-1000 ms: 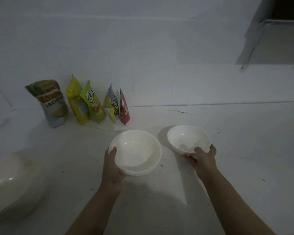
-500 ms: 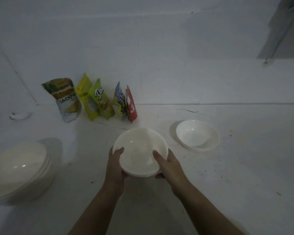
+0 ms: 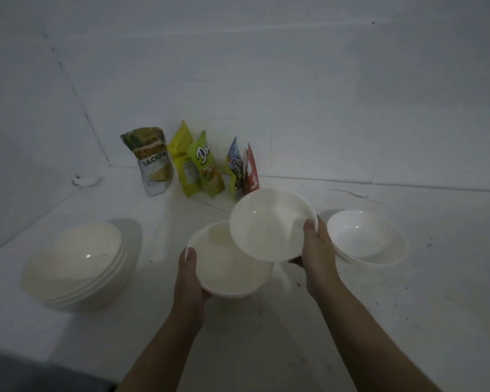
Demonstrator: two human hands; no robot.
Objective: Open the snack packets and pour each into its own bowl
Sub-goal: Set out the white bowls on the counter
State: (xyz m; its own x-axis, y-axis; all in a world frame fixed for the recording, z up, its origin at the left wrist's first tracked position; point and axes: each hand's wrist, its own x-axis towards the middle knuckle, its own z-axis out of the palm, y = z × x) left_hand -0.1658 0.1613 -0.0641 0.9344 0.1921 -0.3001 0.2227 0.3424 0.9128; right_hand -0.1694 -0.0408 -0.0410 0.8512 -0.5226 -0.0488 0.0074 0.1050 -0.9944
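White stacked bowls point(image 3: 77, 264) left of hands; packets point(image 3: 198, 165) behind.

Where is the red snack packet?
The red packet leans on the back wall, rightmost in the packet row, beside the blue packet, just behind the bowl in the right hand.

Layout: 5 snack packets point(image 3: 198, 162) stand in a row against the back wall point(image 3: 294, 94); before them, 2 held bowls point(image 3: 252, 244) overlap at centre, 1 bowl point(image 3: 367, 236) rests right, and stacked bowls point(image 3: 79, 261) sit left.
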